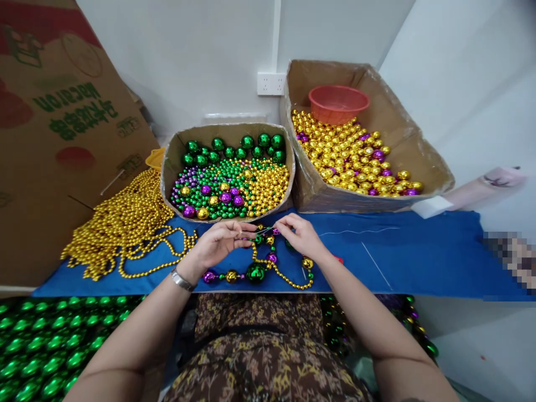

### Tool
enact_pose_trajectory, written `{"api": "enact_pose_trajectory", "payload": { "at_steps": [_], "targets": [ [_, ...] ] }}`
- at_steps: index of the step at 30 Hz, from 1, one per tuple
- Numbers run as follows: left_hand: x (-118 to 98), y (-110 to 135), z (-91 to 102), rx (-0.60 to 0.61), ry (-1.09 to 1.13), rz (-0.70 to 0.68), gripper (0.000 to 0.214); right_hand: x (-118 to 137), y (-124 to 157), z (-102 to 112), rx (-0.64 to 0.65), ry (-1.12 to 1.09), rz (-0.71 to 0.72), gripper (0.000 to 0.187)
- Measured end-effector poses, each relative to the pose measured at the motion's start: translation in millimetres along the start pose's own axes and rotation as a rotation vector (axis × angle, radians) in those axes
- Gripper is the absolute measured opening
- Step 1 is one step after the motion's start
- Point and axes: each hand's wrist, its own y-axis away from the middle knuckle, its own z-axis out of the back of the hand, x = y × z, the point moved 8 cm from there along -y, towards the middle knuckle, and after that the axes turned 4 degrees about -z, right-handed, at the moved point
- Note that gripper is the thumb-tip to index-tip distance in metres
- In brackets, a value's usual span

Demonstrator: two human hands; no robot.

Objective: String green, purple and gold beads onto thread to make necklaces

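Observation:
My left hand (220, 241) is closed in a pinch on a thin pale string (264, 230). Close by on the right, my right hand (302, 237) pinches the same string between thumb and fingertips. A loose end of pale string trails off rightward over the blue cloth. Just below both hands lies a bead garland (231, 276) of purple, gold and green balls, including a large green ball (256, 273). A strand of small gold beads (288, 281) loops beside it. My fingers partly cover the upper part of the garland.
A carton of mixed beads (165, 184) and a larger carton of gold balls (422, 151) with a red basket (338, 103) stand behind. Gold bead strands (125, 223) pile at left. A thin needle-like rod (377, 266) lies on the blue cloth (444, 251).

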Motion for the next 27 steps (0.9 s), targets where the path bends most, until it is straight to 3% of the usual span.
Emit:
{"api": "enact_pose_trajectory", "payload": {
  "at_steps": [4,8,12,16,18,23,27],
  "targets": [
    [-12,7,0.9,-0.007,-0.007,-0.08,0.006,-36,3,11,-0.13,-0.103,-0.171,0.025],
    [-20,11,0.5,-0.033,0.022,-0.161,0.007,-58,8,4,-0.149,-0.257,-0.273,0.03],
    [-23,3,-7.2,-0.07,0.053,-0.258,0.01,-50,8,-7,-0.107,-0.465,-0.302,0.038],
    [-21,-6,-15.0,-0.173,0.12,-0.328,0.011,-31,5,-19,-0.067,-1.02,-0.352,0.034],
    [-16,-8,-17.4,-0.197,0.125,-0.315,0.015,-25,6,-23,-0.084,-1.162,-0.369,0.032],
    [1,-4,-3.9,-0.268,0.1,-0.229,0.021,-34,18,-30,-0.132,-1.129,-0.403,0.035],
    [6,-4,10.6,-0.341,0.095,-0.159,0.024,-38,26,-18,-0.097,-0.896,-0.381,0.036]
  ]
}}
